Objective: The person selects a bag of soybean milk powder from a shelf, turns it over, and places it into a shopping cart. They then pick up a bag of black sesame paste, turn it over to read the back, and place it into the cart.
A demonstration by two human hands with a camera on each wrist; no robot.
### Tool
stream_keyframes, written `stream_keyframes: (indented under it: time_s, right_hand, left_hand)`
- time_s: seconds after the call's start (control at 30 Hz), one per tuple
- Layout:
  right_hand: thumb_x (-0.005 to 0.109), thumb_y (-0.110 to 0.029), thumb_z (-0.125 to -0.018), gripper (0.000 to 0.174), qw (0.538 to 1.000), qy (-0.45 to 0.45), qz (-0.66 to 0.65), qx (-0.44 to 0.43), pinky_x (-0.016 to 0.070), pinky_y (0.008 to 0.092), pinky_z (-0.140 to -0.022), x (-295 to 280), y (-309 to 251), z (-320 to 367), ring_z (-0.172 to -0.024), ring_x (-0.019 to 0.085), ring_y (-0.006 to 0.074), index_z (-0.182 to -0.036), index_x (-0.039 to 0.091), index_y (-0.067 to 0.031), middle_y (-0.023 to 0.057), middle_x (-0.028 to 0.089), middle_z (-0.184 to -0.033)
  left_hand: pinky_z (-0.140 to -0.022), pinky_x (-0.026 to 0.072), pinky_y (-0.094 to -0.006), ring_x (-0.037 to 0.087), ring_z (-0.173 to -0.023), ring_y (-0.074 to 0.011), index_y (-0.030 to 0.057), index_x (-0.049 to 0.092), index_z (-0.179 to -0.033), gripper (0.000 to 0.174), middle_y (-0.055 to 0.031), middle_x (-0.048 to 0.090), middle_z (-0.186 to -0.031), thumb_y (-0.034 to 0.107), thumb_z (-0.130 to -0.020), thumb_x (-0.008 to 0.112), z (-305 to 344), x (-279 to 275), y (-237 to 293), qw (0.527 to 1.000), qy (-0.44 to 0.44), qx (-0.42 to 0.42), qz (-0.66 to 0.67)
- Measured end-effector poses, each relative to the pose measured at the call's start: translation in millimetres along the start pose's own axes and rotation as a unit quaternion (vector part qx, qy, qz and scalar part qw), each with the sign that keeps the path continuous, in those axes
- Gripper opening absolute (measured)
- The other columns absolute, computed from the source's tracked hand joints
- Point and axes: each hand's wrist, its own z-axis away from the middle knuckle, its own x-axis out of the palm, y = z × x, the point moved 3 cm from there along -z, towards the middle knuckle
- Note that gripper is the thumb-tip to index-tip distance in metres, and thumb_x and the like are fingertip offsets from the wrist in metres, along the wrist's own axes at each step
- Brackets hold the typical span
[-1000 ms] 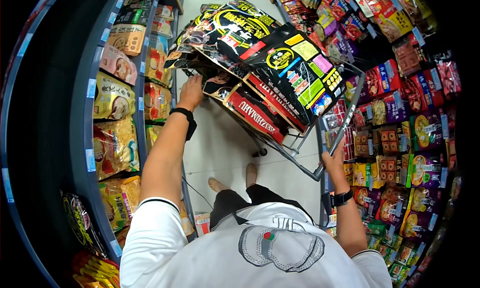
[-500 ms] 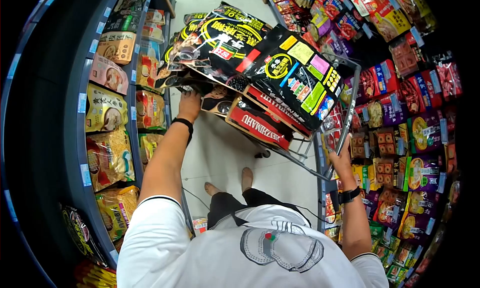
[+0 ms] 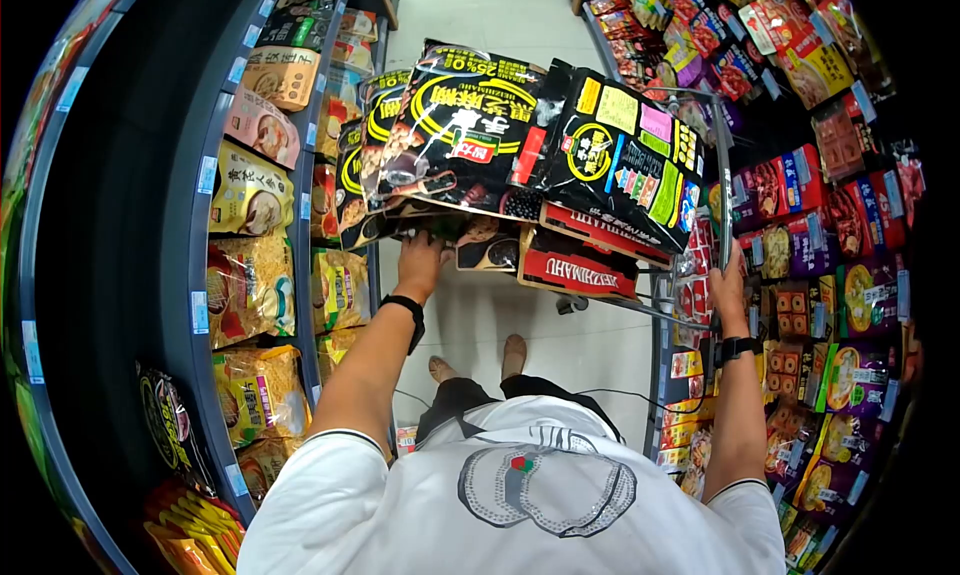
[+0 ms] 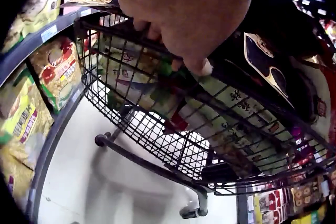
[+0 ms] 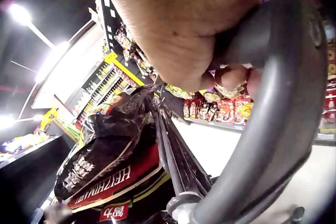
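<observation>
A wire shopping cart [image 4: 152,153] stands in front of the person, turned sideways and piled with large black bags [image 3: 470,125] of sesame paste. Another black bag [image 3: 625,165] lies nearer the handle, over red bag ends [image 3: 580,265] printed HEIZHIMAHU. The left hand [image 3: 420,265] grips the basket's rim, its fingers curled over the top wire in the left wrist view. Pale green packages [image 4: 210,108] show through the mesh below it. At the right, the right hand [image 3: 728,287] holds the grey cart handle [image 5: 283,103], fingers wrapped round the bar.
Shelves of bagged food [image 3: 250,285] run close along the left. On the right, racks of colourful packets [image 3: 790,245] stand right beside the handle. Pale floor [image 3: 490,15] stretches ahead between them, and a cart wheel [image 4: 194,211] shows below the basket.
The cart has turned, so its handle now runs nearly straight up the head view and the bags lie more level. Both hands appear farther right, still on the cart.
</observation>
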Motion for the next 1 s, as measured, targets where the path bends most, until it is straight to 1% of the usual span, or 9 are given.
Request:
stream_keyframes:
  time_s: [0.23, 0.27, 0.37, 0.4, 0.43, 0.5, 0.73, 0.83, 1.0]
  right_hand:
    - [0.054, -0.005, -0.090, 0.077, 0.999, -0.052, 0.006, -0.005, 0.0516, 0.0480, -0.078, 3.4, -18.6, -39.5, -0.091, 0.067, 0.0432, -0.159, 0.023, -0.0168, 0.0282, 0.067, -0.109]
    - [0.054, -0.012, -0.091, 0.082, 0.999, -0.029, 0.017, -0.040, 0.0455, 0.0472, -0.061, 13.4, -6.6, -49.1, -0.064, 0.059, 0.0341, -0.163, 0.017, -0.0263, 0.0194, 0.062, -0.078]
    - [0.054, -0.013, -0.091, 0.075, 0.997, -0.012, 0.020, -0.071, 0.0501, 0.0482, -0.076, 25.8, -4.1, -67.6, -0.085, 0.065, 0.0400, -0.159, 0.023, -0.0227, 0.0256, 0.064, -0.103]
    - [0.053, -0.012, -0.091, 0.070, 0.995, -0.090, 0.003, 0.035, 0.0491, 0.0458, -0.090, 14.3, -32.0, -64.6, -0.105, 0.064, 0.0417, -0.156, 0.028, -0.0159, 0.0270, 0.060, -0.121]
    - [0.053, -0.010, -0.091, 0.067, 0.996, -0.084, -0.041, 0.007, 0.0464, 0.0428, -0.099, 14.6, -41.5, -64.2, -0.118, 0.059, 0.0406, -0.154, 0.031, -0.0086, 0.0261, 0.057, -0.131]
    - [0.052, -0.008, -0.092, 0.064, 0.993, -0.009, -0.026, -0.115, 0.0480, 0.0463, -0.096, 21.4, -48.4, -71.8, -0.116, 0.061, 0.0450, -0.153, 0.033, -0.0085, 0.0271, 0.062, -0.128]
    - [0.059, -0.025, -0.098, 0.055, 0.993, -0.007, 0.116, 0.013, 0.0480, 0.0506, -0.096, 46.8, -48.6, -74.2, -0.119, 0.058, 0.0467, -0.147, 0.039, -0.0080, 0.0293, 0.060, -0.132]
    - [0.061, -0.028, -0.097, 0.048, 0.993, 0.024, 0.113, -0.029, 0.0487, 0.0550, -0.091, 54.8, -48.6, -74.7, -0.111, 0.060, 0.0495, -0.138, 0.044, -0.0103, 0.0295, 0.062, -0.123]
    - [0.061, -0.032, -0.098, 0.037, 0.991, -0.009, 0.114, 0.064, 0.0493, 0.0579, -0.087, 54.5, -72.8, -68.2, -0.107, 0.062, 0.0507, -0.123, 0.048, -0.0079, 0.0301, 0.064, -0.115]
  left_hand:
    - [-0.097, 0.0431, -0.0478, 0.058, -0.107, -0.0354, 0.0103, 0.072, -0.107, 0.032, -0.0154, 0.062, -0.109, 0.033, -0.084, 0.075, 48.1, 6.6, 9.0, 0.995, 0.036, -0.077, 0.059]
    - [-0.097, 0.0428, -0.0478, 0.057, -0.109, -0.0352, 0.0097, 0.072, -0.107, 0.033, -0.0156, 0.063, -0.109, 0.033, -0.085, 0.075, 52.5, 6.9, 9.1, 0.994, 0.036, -0.087, 0.058]
    - [-0.097, 0.0430, -0.0471, 0.058, -0.109, -0.0351, 0.0097, 0.072, -0.108, 0.033, -0.0158, 0.063, -0.108, 0.034, -0.085, 0.075, 63.3, 2.0, 12.7, 0.990, 0.027, -0.131, 0.050]
    - [-0.098, 0.0424, -0.0474, 0.058, -0.109, -0.0353, 0.0093, 0.072, -0.108, 0.034, -0.0158, 0.064, -0.107, 0.034, -0.085, 0.075, 66.6, -2.6, 14.0, 0.989, 0.022, -0.139, 0.049]
    - [-0.098, 0.0420, -0.0477, 0.058, -0.109, -0.0354, 0.0091, 0.072, -0.107, 0.034, -0.0157, 0.064, -0.107, 0.034, -0.085, 0.075, 71.6, -2.9, 12.6, 0.989, 0.036, -0.135, 0.042]
    - [-0.099, 0.0412, -0.0483, 0.058, -0.108, -0.0356, 0.0088, 0.072, -0.106, 0.033, -0.0157, 0.064, -0.107, 0.034, -0.085, 0.075, 77.1, -4.0, 12.4, 0.990, 0.064, -0.125, 0.027]
    - [-0.110, 0.0343, -0.0505, 0.052, -0.121, -0.0363, 0.0092, 0.071, -0.115, 0.036, -0.0189, 0.062, -0.119, 0.033, -0.088, 0.072, 92.7, 2.4, -7.5, 0.983, 0.005, -0.167, 0.079]
    - [-0.113, 0.0309, -0.0543, 0.050, -0.127, -0.0360, 0.0100, 0.072, -0.117, 0.038, -0.0175, 0.063, -0.125, 0.037, -0.089, 0.070, 95.9, 18.9, -18.8, 0.981, -0.020, -0.180, 0.069]
    - [-0.115, 0.0286, -0.0549, 0.050, -0.127, -0.0359, 0.0098, 0.072, -0.116, 0.039, -0.0176, 0.063, -0.124, 0.040, -0.091, 0.068, 100.7, 11.8, -29.0, 0.982, -0.029, -0.171, 0.068]
